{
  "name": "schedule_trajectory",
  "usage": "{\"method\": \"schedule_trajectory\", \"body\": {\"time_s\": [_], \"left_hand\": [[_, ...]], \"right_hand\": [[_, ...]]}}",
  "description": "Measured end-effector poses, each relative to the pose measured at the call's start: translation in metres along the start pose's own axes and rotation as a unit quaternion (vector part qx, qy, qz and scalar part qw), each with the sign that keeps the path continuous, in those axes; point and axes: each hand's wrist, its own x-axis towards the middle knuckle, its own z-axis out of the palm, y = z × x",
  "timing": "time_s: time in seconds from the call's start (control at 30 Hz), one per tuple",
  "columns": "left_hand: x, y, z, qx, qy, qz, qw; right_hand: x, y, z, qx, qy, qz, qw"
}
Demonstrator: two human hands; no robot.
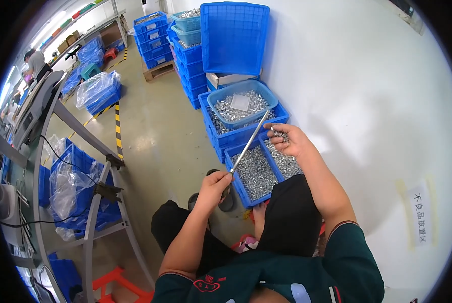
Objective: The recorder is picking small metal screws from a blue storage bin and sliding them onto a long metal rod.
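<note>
- Just below the frame's middle, we are closing our left hand [213,186] around the lower end of a thin metal rod [247,145], fingers wrapped tight, and the grip seems to be keeping the rod slanting up and to the right.
- Right of centre, we are curling our right hand [290,140] narrowly around a small cluster of silvery metal parts [280,134]; the rod's upper tip is sitting just beside that hand, probably so parts can meet it easily.
- Under both hands, we are working over a low blue bin [237,178] full of the same small parts, so anything dropped would likely be falling back in.
- Just above, a light blue tub [216,108] of parts is resting on a stacked blue crate [281,110], near enough to reach.
- Toward the upper middle, taller stacks of blue crates [190,76] are lining the white wall [367,91].
- At the left edge, we are seeing a grey metal frame [92,222] and bagged blue crates [97,91] on the floor [155,131].
</note>
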Motion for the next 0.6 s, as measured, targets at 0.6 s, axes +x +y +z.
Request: {"method": "schedule_trajectory", "body": {"time_s": [0.6], "left_hand": [[-0.017,-0.003,-0.009,0.058,-0.006,-0.035,0.998]], "right_hand": [[0.012,0.0,0.002,0.071,-0.021,-0.035,0.997]]}}
